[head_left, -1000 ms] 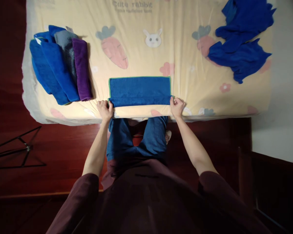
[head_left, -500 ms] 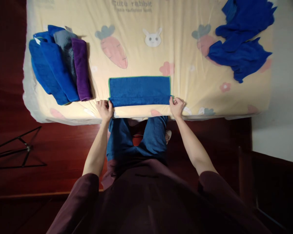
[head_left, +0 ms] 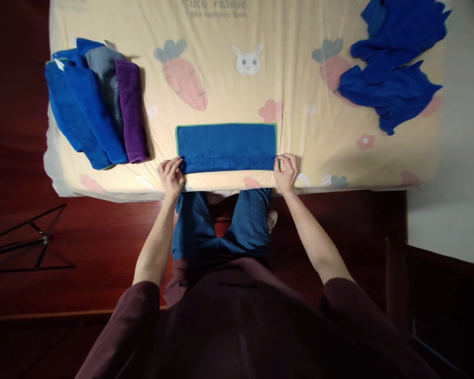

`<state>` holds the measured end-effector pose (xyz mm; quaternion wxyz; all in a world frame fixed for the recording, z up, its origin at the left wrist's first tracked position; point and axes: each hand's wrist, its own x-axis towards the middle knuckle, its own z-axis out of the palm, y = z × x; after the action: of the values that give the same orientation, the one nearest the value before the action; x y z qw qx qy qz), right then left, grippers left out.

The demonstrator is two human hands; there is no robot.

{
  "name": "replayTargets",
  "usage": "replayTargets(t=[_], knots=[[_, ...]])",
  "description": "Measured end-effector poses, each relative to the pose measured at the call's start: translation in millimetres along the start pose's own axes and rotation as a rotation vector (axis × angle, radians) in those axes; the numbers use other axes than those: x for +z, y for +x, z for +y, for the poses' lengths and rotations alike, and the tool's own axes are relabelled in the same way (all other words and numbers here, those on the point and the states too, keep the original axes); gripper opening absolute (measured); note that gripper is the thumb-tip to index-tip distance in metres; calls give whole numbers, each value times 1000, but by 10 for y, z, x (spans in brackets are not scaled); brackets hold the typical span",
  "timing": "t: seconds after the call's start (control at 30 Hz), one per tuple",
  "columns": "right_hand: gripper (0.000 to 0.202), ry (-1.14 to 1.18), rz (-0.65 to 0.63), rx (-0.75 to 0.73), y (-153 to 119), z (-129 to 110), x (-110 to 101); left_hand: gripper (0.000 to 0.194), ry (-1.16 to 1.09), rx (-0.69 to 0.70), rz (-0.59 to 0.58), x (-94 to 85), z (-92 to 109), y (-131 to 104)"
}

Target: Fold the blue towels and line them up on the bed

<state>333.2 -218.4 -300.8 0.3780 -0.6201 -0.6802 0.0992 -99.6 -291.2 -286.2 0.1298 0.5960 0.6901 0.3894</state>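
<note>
A blue towel [head_left: 227, 141] with green edging lies flat near the bed's front edge, its near strip folded over in a darker band. My left hand [head_left: 171, 175] pinches the left end of that folded strip, fingers pressed together. At the right end, my right hand [head_left: 286, 171] pinches the strip's other corner between thumb and fingers. Both hands rest low, close to the sheet.
On the left of the bed [head_left: 221, 100] lie rolled or folded towels: blue ones [head_left: 90, 116], a grey one [head_left: 107, 79] and a purple one [head_left: 131, 113]. Crumpled blue cloths [head_left: 395, 73] lie at the right. A black metal stand [head_left: 43, 239] is on the floor at left.
The fingers of my left hand have moved up slightly onto the folded strip's corner. My right hand's fingers have shifted a little at the other corner. The towel looks almost the same.
</note>
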Motion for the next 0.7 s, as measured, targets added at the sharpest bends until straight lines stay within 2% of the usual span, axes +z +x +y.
replayTargets(t=[0.13,0.33,0.5,0.7], knots=[[30,-6,-108,-40,27,-54,-47,32,7,0,-67,-17,11,8],[37,-43,-190,-121,5,-60,-130,46,58,71,-136,-76,4,-8],[55,-126,-275,-189,-14,-56,-196,60,141,113,-218,-122,0,1],[59,-184,-276,-186,-3,-92,-187,52,132,75,-168,-95,16,18]])
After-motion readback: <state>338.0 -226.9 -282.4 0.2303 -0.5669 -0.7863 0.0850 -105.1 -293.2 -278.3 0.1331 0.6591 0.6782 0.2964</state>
